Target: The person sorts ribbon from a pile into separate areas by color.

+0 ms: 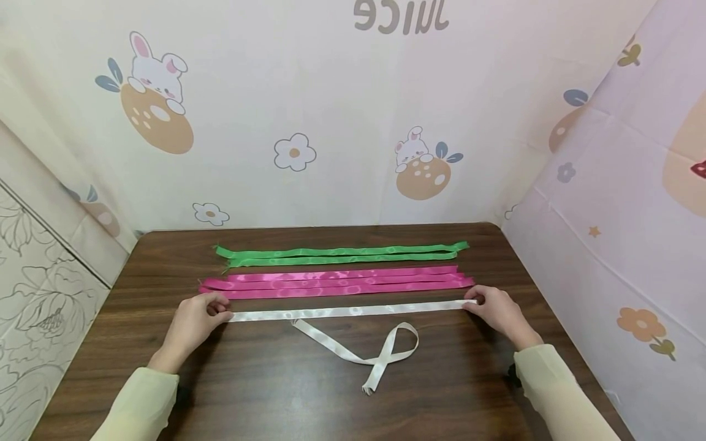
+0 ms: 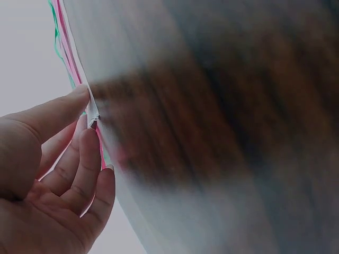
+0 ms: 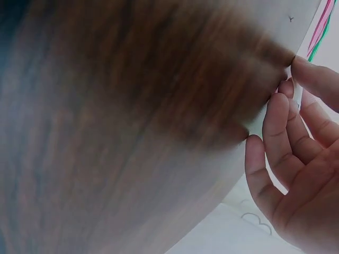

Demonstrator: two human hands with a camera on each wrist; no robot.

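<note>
A white satin ribbon (image 1: 353, 311) lies straight across the table, its two ends at my hands. My left hand (image 1: 193, 321) pinches the left end between thumb and fingers; in the left wrist view the thumb (image 2: 74, 100) presses by the frayed ribbon end (image 2: 93, 117). At the other end, my right hand (image 1: 496, 311) pinches the ribbon with thumb and forefinger, the remaining fingers loosely bent. Nearer me lies a second white ribbon (image 1: 325, 342), looped and crossed over itself, one end close under the straight one.
Just beyond the straight ribbon, several magenta ribbons (image 1: 342, 283) lie side by side. Farther back are green ribbons (image 1: 342, 252) in parallel strips. The brown wooden table (image 1: 265, 392) meets a printed cloth backdrop (image 1: 342, 196) at its far edge.
</note>
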